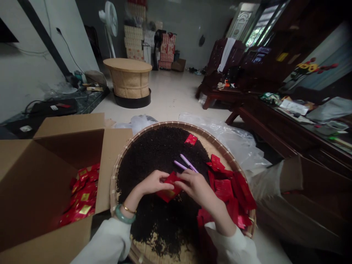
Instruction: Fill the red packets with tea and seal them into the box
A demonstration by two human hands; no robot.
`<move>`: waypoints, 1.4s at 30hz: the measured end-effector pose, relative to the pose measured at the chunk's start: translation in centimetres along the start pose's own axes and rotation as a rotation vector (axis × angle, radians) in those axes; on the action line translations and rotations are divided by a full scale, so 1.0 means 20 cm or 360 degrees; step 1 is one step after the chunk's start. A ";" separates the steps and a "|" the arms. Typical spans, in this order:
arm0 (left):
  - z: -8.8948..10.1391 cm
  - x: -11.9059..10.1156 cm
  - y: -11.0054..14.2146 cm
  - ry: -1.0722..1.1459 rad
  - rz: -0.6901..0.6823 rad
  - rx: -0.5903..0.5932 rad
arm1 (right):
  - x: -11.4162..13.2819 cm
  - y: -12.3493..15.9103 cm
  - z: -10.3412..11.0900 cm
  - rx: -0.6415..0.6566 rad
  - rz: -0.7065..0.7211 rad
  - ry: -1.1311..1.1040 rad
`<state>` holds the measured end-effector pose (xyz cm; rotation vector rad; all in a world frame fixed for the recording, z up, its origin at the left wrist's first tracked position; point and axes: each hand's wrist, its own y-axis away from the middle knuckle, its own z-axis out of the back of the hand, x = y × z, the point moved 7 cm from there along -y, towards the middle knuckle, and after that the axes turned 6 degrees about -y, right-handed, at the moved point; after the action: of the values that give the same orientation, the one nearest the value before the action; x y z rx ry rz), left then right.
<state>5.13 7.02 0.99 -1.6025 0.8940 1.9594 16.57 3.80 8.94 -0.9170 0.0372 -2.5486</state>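
Both hands meet over a round woven bamboo tray spread with dark loose tea leaves. Between them is a red packet. My left hand pinches its left side, while my right hand grips its upper right edge. Fingers partly cover the packet, so I cannot see whether its top is sealed. Just beyond the right hand, purple tongs or scissors lie on the leaves. One small red packet rests near the far rim. A pile of flat red packets fills the tray's right side.
At the left stands an open cardboard box with several filled red packets inside. Clear plastic sheeting lies behind the tray. A dark wooden table and another cardboard box are on the right.
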 end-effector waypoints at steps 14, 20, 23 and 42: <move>0.05 0.02 -0.01 -0.0014 0.0072 -0.0294 | -0.14 -0.05 -0.10 0.0019 -0.0113 -0.0456; 0.12 0.04 0.01 0.0263 0.0137 -0.0524 | -0.27 0.02 -0.02 -0.0239 -0.0344 -0.0475; 0.15 0.04 0.01 0.0445 0.0120 -0.0674 | -0.28 0.04 -0.04 -0.0180 -0.0427 -0.0543; 0.09 0.07 -0.01 0.0486 0.0211 -0.0490 | -0.33 -0.04 -0.28 -0.0509 -0.0873 -0.1709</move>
<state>3.69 8.35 -0.19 -2.1111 0.8598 2.0554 17.29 6.50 0.68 -2.5806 -0.1498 -2.1320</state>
